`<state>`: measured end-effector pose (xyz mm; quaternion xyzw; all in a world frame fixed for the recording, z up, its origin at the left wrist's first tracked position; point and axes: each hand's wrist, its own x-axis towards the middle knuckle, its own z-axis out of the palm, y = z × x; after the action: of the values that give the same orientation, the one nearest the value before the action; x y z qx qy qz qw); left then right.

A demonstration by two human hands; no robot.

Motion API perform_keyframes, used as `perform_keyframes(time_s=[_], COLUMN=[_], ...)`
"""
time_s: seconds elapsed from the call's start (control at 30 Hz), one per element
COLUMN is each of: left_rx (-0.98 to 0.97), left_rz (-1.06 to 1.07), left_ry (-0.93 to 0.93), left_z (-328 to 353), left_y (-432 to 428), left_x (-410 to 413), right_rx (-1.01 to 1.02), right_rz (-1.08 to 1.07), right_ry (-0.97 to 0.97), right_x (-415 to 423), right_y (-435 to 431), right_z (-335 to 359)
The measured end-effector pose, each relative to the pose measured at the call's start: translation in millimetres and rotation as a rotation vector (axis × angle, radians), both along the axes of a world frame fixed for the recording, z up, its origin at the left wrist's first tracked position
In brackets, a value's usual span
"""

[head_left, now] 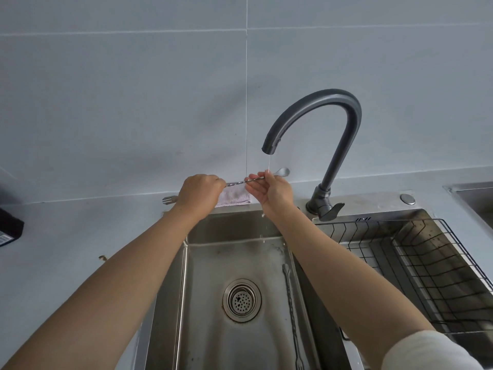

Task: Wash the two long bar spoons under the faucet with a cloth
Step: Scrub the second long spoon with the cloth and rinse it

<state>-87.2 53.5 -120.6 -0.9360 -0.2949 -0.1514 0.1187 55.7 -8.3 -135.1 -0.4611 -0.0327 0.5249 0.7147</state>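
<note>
Fingers (253,187) of your right hand (274,192) pinch a long bar spoon (282,171) near its bowl, under a thin trickle from the faucet (333,108)
Your left hand (200,192) is curled round the twisted stem; a lilac cloth (236,196) shows just right of it, whether gripped you cannot tell. The second bar spoon (290,303) lies along the right wall of the sink (202,276)

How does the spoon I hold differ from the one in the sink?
The held spoon is gripped by left hand and right hand under the faucet; the sink spoon lies untouched in the basin. The held spoon runs left to right, the sink spoon front to back. Both have twisted shafts and forked ends.
</note>
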Motion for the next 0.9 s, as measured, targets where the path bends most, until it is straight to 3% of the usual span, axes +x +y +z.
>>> perform_keyframes(time_s=[0.27,0.37,0.43,0.5,0.57,0.7,0.77,0.9], left_rx=[-0.005,-0.198,-0.257,-0.160,-0.006,0.085,0.124,0.071], left_rz=[0.066,0.174,0.239,0.209,0.148,0.078,0.072,0.021], left_ry=[-0.055,0.080,0.024,0.078,0.041,0.004,0.007,0.034], left_z=[1,10,5,14,19,14,18,22], left_y=[6,-5,-2,-6,0,9,8,7], left_x=[28,34,36,33,33,23,22,28], right_rx=[0.012,-0.037,-0.083,-0.178,-0.281,-0.377,-0.351,-0.364], right_rz=[0.001,0.003,0.028,0.118,0.191,0.120,0.201,0.480], right_ry=[-0.063,-0.057,-0.032,-0.078,-0.294,-1.123,-1.444,-1.728], right_x=[13,14,15,19,22,35,38,37], right_y=[-3,-4,-6,-9,-14,-22,-23,-17], right_z=[4,6,8,12,14,12,12,5])
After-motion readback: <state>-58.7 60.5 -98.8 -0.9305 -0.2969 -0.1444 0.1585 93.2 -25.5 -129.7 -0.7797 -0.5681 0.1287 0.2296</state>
